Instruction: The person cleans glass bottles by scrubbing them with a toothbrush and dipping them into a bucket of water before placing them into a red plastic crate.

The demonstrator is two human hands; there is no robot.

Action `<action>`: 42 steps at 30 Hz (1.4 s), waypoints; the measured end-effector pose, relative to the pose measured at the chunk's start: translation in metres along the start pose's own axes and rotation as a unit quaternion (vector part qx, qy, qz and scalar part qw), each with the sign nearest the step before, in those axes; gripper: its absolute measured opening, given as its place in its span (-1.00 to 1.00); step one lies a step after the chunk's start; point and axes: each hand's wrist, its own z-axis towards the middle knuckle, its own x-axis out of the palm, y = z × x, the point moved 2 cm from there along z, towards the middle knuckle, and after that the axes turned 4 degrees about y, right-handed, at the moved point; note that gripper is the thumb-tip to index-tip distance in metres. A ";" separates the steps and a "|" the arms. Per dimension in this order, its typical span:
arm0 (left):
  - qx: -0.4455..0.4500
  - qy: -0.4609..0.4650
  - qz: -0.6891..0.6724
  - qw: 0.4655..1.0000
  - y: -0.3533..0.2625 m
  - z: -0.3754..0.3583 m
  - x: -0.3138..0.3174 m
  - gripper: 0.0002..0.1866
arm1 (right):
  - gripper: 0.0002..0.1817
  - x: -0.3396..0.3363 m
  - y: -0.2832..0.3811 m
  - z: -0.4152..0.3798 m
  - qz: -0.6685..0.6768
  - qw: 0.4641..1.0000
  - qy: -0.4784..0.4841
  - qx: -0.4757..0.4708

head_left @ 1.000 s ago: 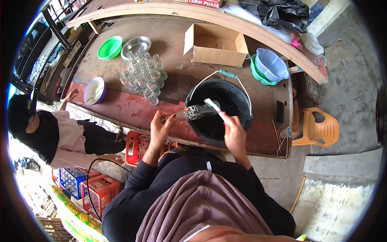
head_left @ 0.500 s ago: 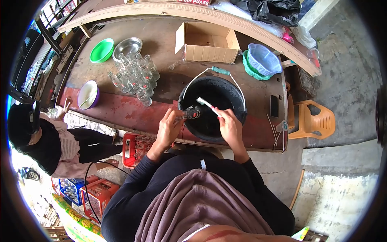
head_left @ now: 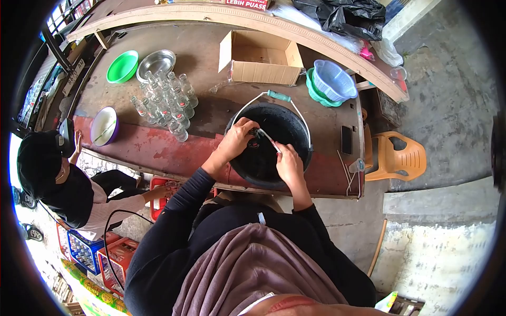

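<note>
Over the left part of a black bucket (head_left: 302,117), my left hand (head_left: 238,138) is closed around a glass bottle (head_left: 253,142), mostly hidden by the fingers and dark against the bucket. My right hand (head_left: 290,164) grips a white-handled brush (head_left: 269,139) whose far end reaches the bottle. Inside the bucket it is dark. Several clear glass bottles (head_left: 176,100) stand grouped on the table (head_left: 205,52) to the left of the bucket.
A green bowl (head_left: 122,67), metal bowl (head_left: 156,63), purple-rimmed bowl (head_left: 105,126), cardboard box (head_left: 266,73), blue basket (head_left: 334,81) and phone (head_left: 346,140) lie on the table. At left, another person (head_left: 63,184) reaches toward a red crate (head_left: 157,206).
My left hand has moved up and over the bucket with the bottle, and the brush now meets it. The other person has leaned in, one arm toward the red crate. The view has shifted slightly.
</note>
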 end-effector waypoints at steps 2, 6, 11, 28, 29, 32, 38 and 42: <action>0.009 0.007 -0.015 1.000 0.005 0.003 0.003 -0.66 | -0.57 -0.008 0.017 -0.005 0.062 0.996 -0.038 -0.044; -0.008 0.028 -0.062 0.998 0.007 -0.001 0.009 -0.60 | -0.53 0.003 0.001 -0.001 -0.059 0.995 0.077 0.022; -0.019 0.004 -0.055 0.998 0.001 0.001 0.010 -0.64 | -0.54 -0.007 0.012 0.003 0.003 0.999 0.025 -0.029; -0.147 -0.041 0.132 0.979 0.005 -0.005 0.031 -0.67 | -0.55 -0.031 -0.016 -0.001 -0.021 0.992 0.073 -0.104; -0.142 -0.043 0.117 0.982 0.004 -0.007 0.034 -0.68 | -0.56 -0.032 -0.014 -0.002 0.003 0.990 0.065 -0.122; -0.115 -0.062 0.099 0.987 -0.020 -0.012 0.033 -0.75 | -0.58 -0.019 -0.036 0.004 -0.025 0.987 0.091 -0.133; -0.064 -0.087 0.042 0.993 -0.078 -0.029 -0.003 -0.79 | -0.61 -0.040 -0.030 0.000 -0.002 0.987 0.069 -0.145; -0.111 -0.151 0.019 0.982 -0.108 -0.045 -0.044 -0.82 | -0.62 -0.054 -0.033 0.003 -0.032 0.990 0.070 -0.116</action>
